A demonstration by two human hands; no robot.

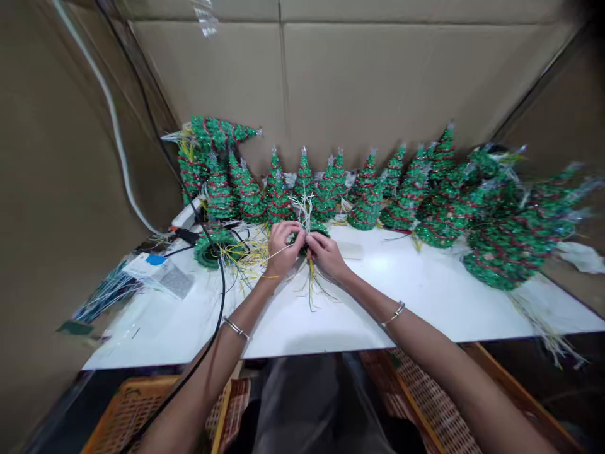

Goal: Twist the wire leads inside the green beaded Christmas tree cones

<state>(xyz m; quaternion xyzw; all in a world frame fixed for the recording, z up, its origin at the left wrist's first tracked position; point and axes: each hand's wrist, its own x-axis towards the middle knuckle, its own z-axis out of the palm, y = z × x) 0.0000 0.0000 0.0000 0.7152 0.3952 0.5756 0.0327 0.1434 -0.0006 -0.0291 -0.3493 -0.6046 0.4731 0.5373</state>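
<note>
Left fingers [299,238] and right fingers [312,240] pinched white wires [306,209] between them; judged wire-arranging; next move called for steady hold.

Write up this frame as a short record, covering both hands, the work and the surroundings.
Left hand: fingertips drawn in at the white wires
Right hand: fingertips beside the left's, same place
Grip detail: too small to tell
Between hands: white wires upward, yellow wires toward the wearer
Table: white
Behind: green trees, red garlands
Upper left: one tree on its side
Left side: box
Below: orange basket
</note>
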